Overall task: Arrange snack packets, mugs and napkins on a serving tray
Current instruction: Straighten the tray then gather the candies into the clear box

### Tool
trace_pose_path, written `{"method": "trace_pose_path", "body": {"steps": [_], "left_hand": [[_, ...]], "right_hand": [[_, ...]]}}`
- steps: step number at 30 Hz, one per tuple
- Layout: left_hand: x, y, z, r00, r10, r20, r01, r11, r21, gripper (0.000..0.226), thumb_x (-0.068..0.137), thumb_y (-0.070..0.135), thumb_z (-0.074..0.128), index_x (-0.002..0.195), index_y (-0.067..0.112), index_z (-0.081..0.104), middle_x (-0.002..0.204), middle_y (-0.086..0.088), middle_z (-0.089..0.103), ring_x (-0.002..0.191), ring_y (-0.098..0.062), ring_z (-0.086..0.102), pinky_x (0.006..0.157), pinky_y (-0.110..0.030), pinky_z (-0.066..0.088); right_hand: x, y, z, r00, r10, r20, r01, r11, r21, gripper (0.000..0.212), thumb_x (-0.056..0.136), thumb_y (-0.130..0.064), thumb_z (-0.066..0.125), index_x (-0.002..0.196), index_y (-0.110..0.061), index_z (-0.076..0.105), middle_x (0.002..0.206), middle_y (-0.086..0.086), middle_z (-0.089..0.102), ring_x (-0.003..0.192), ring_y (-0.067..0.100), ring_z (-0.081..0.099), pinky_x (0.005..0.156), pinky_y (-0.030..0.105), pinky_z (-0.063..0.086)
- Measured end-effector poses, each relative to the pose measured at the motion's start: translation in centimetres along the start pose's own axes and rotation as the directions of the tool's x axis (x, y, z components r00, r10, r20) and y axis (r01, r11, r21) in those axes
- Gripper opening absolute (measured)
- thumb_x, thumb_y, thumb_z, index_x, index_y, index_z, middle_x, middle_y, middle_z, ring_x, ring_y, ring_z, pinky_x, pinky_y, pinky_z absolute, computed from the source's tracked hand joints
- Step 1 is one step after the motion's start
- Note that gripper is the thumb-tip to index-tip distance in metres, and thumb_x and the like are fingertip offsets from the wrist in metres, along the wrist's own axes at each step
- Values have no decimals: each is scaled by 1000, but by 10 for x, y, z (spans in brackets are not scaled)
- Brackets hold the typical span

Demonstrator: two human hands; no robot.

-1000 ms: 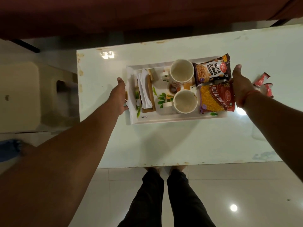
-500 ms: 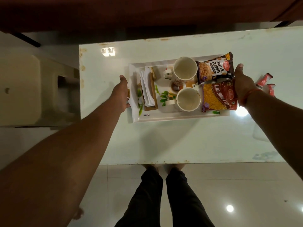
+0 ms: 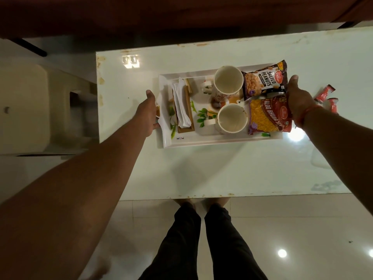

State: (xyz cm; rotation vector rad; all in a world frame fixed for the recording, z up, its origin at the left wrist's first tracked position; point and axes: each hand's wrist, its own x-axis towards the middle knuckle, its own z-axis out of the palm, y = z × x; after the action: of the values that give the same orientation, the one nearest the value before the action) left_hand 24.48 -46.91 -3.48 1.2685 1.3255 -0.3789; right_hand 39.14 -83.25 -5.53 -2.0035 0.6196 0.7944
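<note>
Both hands are gripping the serving tray (image 3: 201, 143) on the tabletop (image 3: 222, 168): left hand (image 3: 147, 116) holding its left edge, right hand (image 3: 300, 104) its right.

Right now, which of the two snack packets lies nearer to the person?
The aloo bhujia packet, red with yellow sev showing. The salted peanuts packet, dark brown, lies beyond it toward the tray's far edge.
</note>
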Motion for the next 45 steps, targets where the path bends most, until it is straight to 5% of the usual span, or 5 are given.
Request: {"method": "trace_pose_path", "body": {"steps": [7,18,29,38,45], "left_hand": [[6,-17,-24,959,211,-188,-148,942,300,58,102,45,33,144,6,38,145,-17,47,130,-32,48,111,-43,39],[-51,-117,0,856,380,-352,-225,885,409,54,90,60,28,88,13,56,97,-20,67,92,-40,63,88,-49,52],[-154,-137,238,631,585,510,-727,217,652,21,95,33,53,108,17,59,107,-3,64,94,-23,64,77,-36,52],[-176,-111,388,788,289,543,-596,580,556,35,98,20,45,133,20,49,128,-6,58,112,-25,59,87,-29,47],[-177,-135,423,885,31,465,-260,860,439,48,93,12,45,140,23,43,118,-12,60,107,-34,64,93,-48,55]], "right_hand": [[-6,9,-11,972,-209,-106,157,917,-365,70,99,-61,18,126,-5,51,127,20,59,116,35,58,86,34,36],[-31,64,-29,881,-428,-202,323,855,-405,62,89,-68,23,100,-15,53,97,5,50,88,18,47,80,39,42],[-50,105,-112,752,-658,42,557,600,-575,43,101,-38,49,131,-8,54,129,13,56,119,30,54,96,39,46],[-17,159,-217,803,-483,-348,322,844,-430,27,98,-28,53,119,-10,59,119,12,56,101,30,61,86,36,48],[-19,193,-210,954,-276,-121,215,905,-366,33,100,-31,52,127,-13,55,121,9,61,106,22,60,86,30,44]]}}
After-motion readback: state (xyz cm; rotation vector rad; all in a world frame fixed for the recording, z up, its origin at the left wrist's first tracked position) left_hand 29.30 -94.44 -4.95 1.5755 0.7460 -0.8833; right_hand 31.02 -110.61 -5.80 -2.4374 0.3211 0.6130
